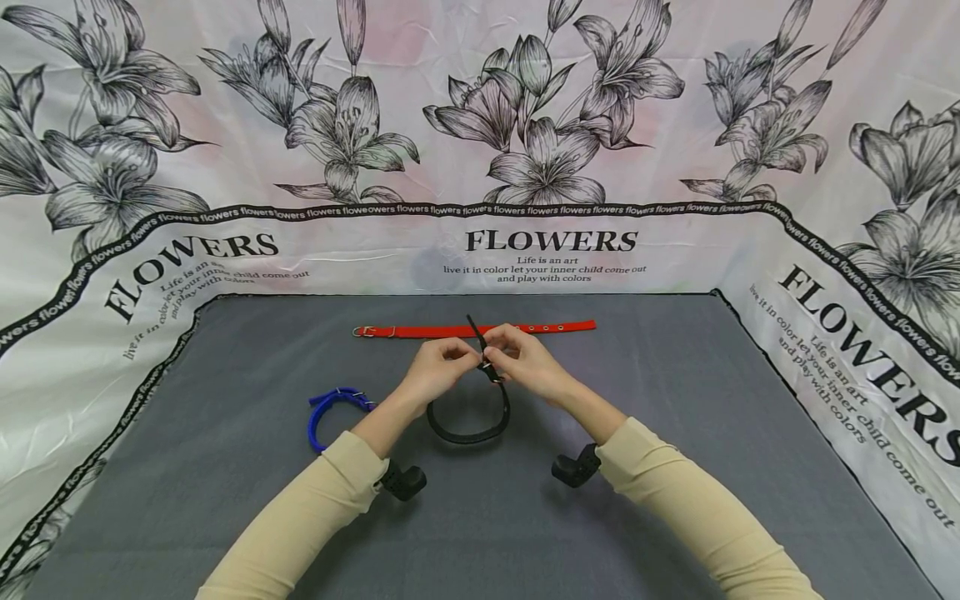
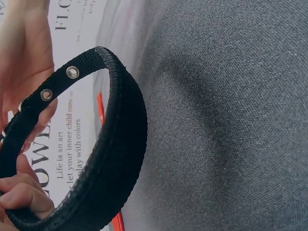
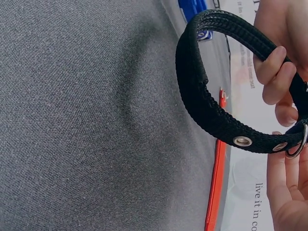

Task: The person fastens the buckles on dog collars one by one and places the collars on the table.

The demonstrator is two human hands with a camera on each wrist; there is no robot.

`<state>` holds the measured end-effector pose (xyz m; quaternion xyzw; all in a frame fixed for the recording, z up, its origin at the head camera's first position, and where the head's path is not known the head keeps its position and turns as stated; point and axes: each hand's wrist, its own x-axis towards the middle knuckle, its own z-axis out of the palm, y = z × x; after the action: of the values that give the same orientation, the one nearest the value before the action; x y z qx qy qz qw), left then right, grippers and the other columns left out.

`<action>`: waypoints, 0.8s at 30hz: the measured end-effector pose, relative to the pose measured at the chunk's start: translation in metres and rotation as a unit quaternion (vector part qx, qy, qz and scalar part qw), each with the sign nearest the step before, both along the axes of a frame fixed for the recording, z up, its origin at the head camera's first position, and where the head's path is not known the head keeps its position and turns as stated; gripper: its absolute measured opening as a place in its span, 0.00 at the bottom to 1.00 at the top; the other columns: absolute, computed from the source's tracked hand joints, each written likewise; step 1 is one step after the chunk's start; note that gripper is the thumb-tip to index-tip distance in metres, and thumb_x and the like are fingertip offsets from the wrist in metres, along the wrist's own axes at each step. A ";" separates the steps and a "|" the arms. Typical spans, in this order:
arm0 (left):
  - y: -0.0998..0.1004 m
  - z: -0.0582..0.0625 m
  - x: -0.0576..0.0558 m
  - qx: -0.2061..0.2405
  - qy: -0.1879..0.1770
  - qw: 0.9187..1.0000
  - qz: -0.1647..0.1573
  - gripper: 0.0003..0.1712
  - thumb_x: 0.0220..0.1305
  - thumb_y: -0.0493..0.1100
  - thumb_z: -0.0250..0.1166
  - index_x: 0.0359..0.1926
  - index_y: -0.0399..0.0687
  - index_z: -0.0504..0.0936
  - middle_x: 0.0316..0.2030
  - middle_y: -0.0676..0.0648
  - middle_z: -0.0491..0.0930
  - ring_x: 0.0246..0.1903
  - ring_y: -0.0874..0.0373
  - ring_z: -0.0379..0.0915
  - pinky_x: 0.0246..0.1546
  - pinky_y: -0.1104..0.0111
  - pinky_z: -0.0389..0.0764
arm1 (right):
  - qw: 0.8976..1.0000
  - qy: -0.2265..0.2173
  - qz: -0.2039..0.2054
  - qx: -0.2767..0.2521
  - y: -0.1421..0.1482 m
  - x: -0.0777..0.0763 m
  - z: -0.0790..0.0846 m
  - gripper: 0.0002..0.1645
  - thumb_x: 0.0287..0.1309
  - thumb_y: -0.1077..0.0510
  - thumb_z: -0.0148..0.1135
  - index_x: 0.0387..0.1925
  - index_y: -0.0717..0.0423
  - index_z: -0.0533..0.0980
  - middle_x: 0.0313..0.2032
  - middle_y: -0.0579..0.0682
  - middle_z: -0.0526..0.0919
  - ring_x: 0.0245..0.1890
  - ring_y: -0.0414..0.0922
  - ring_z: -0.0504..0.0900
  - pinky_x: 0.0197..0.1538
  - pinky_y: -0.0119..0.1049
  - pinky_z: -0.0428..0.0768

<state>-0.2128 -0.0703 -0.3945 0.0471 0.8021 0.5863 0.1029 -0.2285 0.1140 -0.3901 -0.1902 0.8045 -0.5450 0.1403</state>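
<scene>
A black dog collar [image 1: 468, 438] hangs as a loop between both hands above the table, its free strap end sticking up. My left hand [image 1: 442, 364] grips it beside the buckle [image 1: 491, 372]; in the right wrist view its fingers [image 3: 275, 67] curl round the band. My right hand [image 1: 528, 362] pinches the strap near the buckle from the other side. Metal eyelets [image 2: 72, 72] dot the strap, and a D-ring [image 3: 299, 144] shows close to the right fingers. The buckle's fastening is mostly hidden by the fingers.
A red collar [image 1: 427, 332] lies stretched flat behind the hands. Left of them, a blue collar [image 1: 321, 417] lies curled in a loop, partly behind the left forearm. Grey cloth [image 1: 660, 375] covers the table, and a flower-printed curtain [image 1: 360, 250] borders its back and sides.
</scene>
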 end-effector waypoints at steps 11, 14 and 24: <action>0.000 0.000 -0.002 -0.015 0.013 1.000 0.005 0.06 0.59 0.48 0.63 0.32 0.54 0.84 0.34 0.52 0.80 0.33 0.54 0.69 0.30 0.65 0.69 | 1.000 -0.003 0.001 -0.018 0.000 0.002 0.000 0.18 0.65 0.51 0.52 0.53 0.51 0.68 0.46 0.53 0.74 0.42 0.48 0.77 0.41 0.41 0.79; 0.000 0.001 -0.002 -0.020 0.014 1.000 0.003 0.06 0.58 0.48 0.63 0.32 0.54 0.84 0.34 0.52 0.81 0.35 0.54 0.70 0.32 0.64 0.70 | 1.000 -0.005 0.000 -0.016 0.000 0.002 0.001 0.19 0.65 0.50 0.52 0.54 0.53 0.68 0.46 0.54 0.74 0.42 0.48 0.78 0.40 0.41 0.79; 0.000 0.006 0.000 -0.016 0.015 1.000 0.014 0.06 0.58 0.47 0.63 0.32 0.53 0.84 0.34 0.52 0.80 0.33 0.54 0.71 0.30 0.65 0.70 | 1.000 -0.003 0.006 -0.017 0.000 0.000 0.002 0.23 0.65 0.51 0.52 0.56 0.59 0.66 0.47 0.55 0.74 0.43 0.49 0.77 0.40 0.41 0.79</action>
<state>-0.2127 -0.0707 -0.3889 0.0427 0.8133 0.5743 0.0834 -0.2290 0.1138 -0.3879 -0.1959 0.7935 -0.5583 0.1427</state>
